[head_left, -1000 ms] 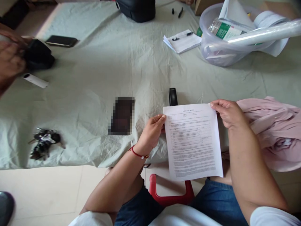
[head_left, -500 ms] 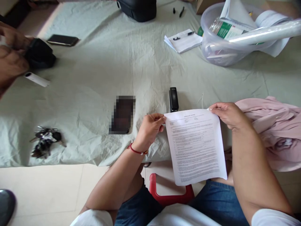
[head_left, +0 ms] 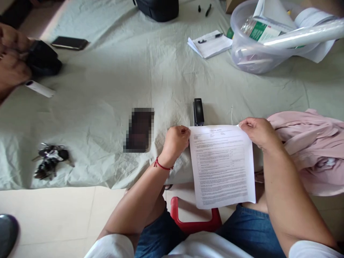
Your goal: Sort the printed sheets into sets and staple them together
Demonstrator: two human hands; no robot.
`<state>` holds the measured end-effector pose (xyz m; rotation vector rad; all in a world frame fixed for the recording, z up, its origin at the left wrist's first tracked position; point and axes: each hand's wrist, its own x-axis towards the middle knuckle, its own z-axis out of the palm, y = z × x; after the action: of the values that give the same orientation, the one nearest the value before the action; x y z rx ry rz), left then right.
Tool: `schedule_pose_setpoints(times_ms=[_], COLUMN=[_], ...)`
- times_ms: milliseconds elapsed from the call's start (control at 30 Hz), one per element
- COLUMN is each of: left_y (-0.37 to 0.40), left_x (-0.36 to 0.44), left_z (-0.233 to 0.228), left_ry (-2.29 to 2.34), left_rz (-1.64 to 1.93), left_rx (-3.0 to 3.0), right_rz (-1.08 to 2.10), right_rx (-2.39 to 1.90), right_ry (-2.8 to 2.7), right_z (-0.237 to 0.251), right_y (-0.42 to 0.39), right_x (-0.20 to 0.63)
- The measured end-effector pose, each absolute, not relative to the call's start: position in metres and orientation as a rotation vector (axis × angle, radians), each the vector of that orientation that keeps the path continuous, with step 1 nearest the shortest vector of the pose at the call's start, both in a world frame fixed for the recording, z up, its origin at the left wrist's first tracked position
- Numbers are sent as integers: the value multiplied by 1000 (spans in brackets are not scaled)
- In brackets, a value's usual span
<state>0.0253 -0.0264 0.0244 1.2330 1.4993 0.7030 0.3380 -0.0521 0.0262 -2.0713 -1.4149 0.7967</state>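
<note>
Printed sheet (head_left: 221, 165) hangs just below the stapler (head_left: 198, 111), its top corners pinched by left hand (head_left: 176, 141) and right hand (head_left: 256, 132).

A pale green sheet (head_left: 129, 64), creased all over, covers the low surface and hangs in folds over its near edge. Below it runs a floor of cream tiles (head_left: 53, 218) with thin grout lines. A red plastic stool (head_left: 195, 224) stands on the tiles. Soft daylight falls evenly, with only faint shadows on the cloth.
</note>
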Motion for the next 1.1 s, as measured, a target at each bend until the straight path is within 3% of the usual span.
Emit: schedule_pose_setpoints(times_ms=[400,1100], left_y=[-17,-20], left_x=[40,38], left_z=[31,31], left_ry=[1487,1478], left_rz=[698,427], left_rx=[1042,1230], right_rz=[597,341], right_rx=[-2196,-2412], right_ry=[-1380,-1482], right_z=[26,20], right_y=[-54,-54], right_x=[342,338])
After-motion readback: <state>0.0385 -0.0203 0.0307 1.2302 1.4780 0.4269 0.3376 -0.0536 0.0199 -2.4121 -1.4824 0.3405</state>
